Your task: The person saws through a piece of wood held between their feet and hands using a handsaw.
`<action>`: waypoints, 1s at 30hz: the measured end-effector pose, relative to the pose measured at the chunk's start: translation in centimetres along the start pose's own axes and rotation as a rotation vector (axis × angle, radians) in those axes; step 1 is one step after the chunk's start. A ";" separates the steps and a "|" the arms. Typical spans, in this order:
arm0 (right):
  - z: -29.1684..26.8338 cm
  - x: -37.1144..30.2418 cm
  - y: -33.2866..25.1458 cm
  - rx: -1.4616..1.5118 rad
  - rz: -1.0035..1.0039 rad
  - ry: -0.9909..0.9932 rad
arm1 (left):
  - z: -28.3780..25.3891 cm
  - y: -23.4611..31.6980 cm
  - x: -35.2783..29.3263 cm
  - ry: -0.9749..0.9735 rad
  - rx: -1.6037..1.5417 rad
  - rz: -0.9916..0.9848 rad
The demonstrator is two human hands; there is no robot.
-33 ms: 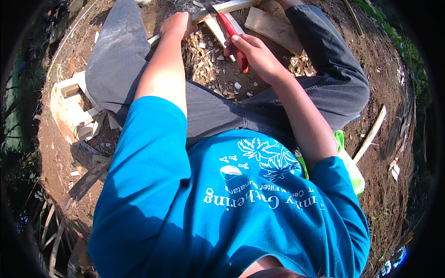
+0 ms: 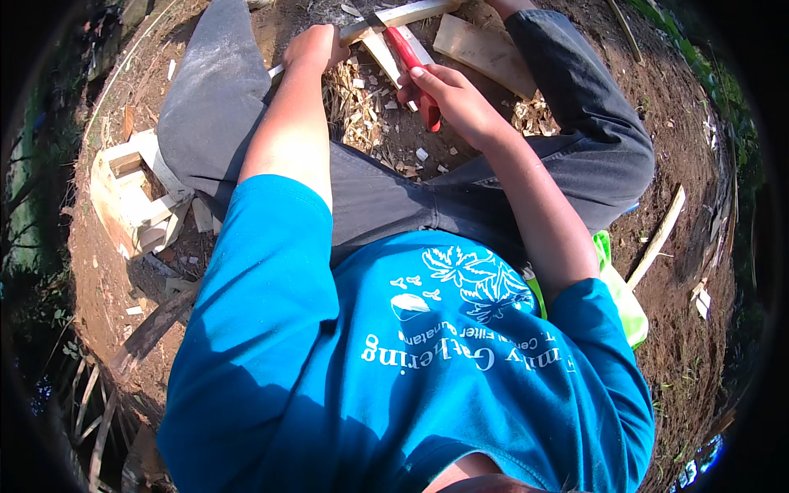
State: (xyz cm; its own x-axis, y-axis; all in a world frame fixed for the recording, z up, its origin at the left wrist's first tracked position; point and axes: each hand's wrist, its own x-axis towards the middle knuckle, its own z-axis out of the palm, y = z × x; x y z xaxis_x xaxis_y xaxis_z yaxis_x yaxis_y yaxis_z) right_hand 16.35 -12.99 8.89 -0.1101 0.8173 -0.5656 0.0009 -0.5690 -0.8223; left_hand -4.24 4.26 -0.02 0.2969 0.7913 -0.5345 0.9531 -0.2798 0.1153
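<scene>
White lettering [image 2: 483, 355] on blue shirt [image 2: 362, 403]; right hand [image 2: 448, 94] grips red-handled tool [image 2: 403, 48]

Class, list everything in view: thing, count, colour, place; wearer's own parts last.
Bladed tool: one, red handle, upper centre
Wood strips: several, pale, top centre
Wide board: one, pale, top, right of centre
Wood chips: many, pale, upper centre
Boxy wood: one cluster, pale, left
Sticks: several, pale, right
Branches: several, brown, lower left
Cloth: one, bright green, right
Foliage: uncountable, green, edges
Ground: one, brown, around
Trousers: one pair, dark, centre
T-shirt: one, blue, lower centre
Left hand: one, on strip
Right hand: one, on handle
</scene>
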 end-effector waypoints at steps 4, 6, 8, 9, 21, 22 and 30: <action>0.3 0.0 -1.0 0.006 0.095 0.044 | -0.3 -0.3 0.2 -0.032 -0.025 -0.012; 1.8 0.1 -0.7 -0.004 0.068 0.179 | 0.1 -0.6 0.3 -0.037 -0.046 -0.009; 2.8 1.0 0.4 -0.215 0.010 0.354 | 0.1 -0.5 0.7 -0.039 -0.060 0.016; 3.3 1.1 0.6 -0.323 -0.018 0.432 | 0.2 -0.5 0.5 -0.044 -0.071 0.021; 2.5 -8.2 1.7 -0.267 0.034 0.313 | 3.5 -3.1 2.5 0.064 -0.313 -0.079; 2.4 -8.3 1.5 -0.269 0.047 0.319 | 2.5 -2.6 1.9 0.040 -0.294 -0.062; 3.9 -7.3 -1.9 -0.177 0.138 0.314 | -0.5 -1.1 0.6 -0.021 -0.234 0.060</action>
State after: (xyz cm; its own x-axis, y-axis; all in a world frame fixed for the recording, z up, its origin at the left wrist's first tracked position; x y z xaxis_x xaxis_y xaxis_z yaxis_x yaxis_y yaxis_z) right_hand 13.29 -18.21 14.80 0.2125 0.7377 -0.6409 0.1687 -0.6737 -0.7195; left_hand -5.05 5.29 0.00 0.3547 0.7648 -0.5379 0.9220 -0.1904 0.3372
